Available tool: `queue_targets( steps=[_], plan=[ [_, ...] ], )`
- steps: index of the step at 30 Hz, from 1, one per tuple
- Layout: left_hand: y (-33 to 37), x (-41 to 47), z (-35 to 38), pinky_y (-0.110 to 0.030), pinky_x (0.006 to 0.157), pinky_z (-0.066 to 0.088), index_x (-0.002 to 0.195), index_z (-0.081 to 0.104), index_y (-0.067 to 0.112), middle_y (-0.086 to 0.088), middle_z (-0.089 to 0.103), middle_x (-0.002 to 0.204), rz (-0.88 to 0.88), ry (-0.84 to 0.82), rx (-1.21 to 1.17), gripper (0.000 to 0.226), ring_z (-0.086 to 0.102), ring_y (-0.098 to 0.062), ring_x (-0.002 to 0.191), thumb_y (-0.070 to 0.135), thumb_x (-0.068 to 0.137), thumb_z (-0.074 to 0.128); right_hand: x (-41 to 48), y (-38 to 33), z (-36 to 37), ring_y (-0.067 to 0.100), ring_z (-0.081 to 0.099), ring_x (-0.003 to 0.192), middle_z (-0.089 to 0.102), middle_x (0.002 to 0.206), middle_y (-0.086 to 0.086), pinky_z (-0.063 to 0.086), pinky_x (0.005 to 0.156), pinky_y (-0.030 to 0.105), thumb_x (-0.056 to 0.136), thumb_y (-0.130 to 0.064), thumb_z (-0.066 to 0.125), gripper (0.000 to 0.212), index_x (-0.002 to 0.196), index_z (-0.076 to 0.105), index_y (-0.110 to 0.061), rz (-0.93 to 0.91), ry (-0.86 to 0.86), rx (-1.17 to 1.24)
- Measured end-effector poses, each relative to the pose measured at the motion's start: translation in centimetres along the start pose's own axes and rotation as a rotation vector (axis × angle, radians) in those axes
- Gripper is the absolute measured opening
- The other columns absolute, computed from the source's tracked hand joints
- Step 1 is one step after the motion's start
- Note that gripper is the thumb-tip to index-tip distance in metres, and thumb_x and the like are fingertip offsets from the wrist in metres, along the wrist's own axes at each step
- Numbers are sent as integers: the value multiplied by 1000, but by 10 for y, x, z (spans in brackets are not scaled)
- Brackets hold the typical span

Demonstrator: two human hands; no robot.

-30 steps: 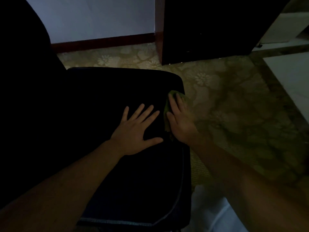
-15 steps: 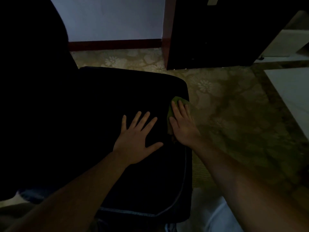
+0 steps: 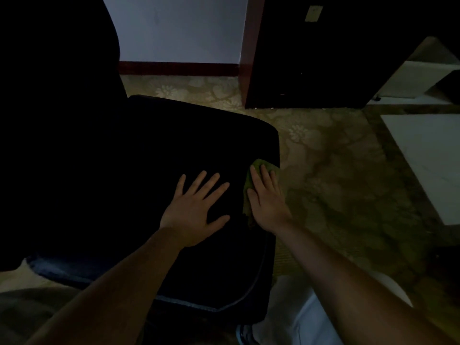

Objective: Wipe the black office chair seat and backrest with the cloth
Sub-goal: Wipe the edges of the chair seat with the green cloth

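The right hand (image 3: 267, 199) has slid the cloth (image 3: 249, 185) slightly nearer the seat's (image 3: 149, 150) edge.

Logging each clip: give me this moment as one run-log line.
stage: wiping seat | right hand: flat on green cloth, seat's right edge | left hand: flat, fingers spread, on seat | backrest: untouched

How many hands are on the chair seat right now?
2. The left hand lies flat, fingers spread, mid-seat. The right hand presses the green cloth near the seat's right edge.
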State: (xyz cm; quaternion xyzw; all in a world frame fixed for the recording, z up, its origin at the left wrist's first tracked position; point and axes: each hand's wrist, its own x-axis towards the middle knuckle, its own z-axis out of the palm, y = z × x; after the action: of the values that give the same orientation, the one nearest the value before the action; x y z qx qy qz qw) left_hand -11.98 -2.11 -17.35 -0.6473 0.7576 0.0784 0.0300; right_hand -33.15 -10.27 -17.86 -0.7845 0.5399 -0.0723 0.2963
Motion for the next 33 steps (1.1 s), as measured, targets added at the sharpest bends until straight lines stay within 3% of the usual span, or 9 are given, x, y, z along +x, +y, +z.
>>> queue_targets(
  steps=[6,12,16,23,33],
  plan=[
    [4,6,1,-54,122,-12,159,-8,42,12,-15,167,-42,23,-35,79,-17,-17,154,80,91,5,28,-12,-7,25,-10,156,-9,170,0,-1,126,46,110,-38,25,59,162,-1,-32,94,8,6],
    [8,11,4,-54,123,-10,160,-3,41,10,-10,168,-85,56,-60,77,-12,-17,155,76,91,-5,19,-2,-4,24,-11,156,-8,170,1,0,126,45,110,-39,25,60,161,-3,-29,-8,7,-19],
    [9,11,5,-55,123,-9,159,-5,41,9,-12,168,-85,47,-48,78,-13,-19,155,77,90,-1,18,8,-5,23,-12,155,-8,170,1,-2,126,42,110,-39,27,59,161,0,-29,-59,-3,0],
    [13,15,3,-55,123,-10,159,-4,41,10,-11,167,-124,53,-56,79,-11,-20,156,77,89,0,49,-1,-15,26,-8,156,-7,170,5,-1,127,43,110,-37,29,60,162,1,-27,29,2,32],
    [12,14,7,-56,124,-3,160,10,40,8,3,169,-107,98,-95,77,1,-20,156,76,92,0,8,11,-4,21,-9,156,-6,170,4,-2,126,40,110,-41,27,60,162,-1,-29,-30,4,63]
  ],
)
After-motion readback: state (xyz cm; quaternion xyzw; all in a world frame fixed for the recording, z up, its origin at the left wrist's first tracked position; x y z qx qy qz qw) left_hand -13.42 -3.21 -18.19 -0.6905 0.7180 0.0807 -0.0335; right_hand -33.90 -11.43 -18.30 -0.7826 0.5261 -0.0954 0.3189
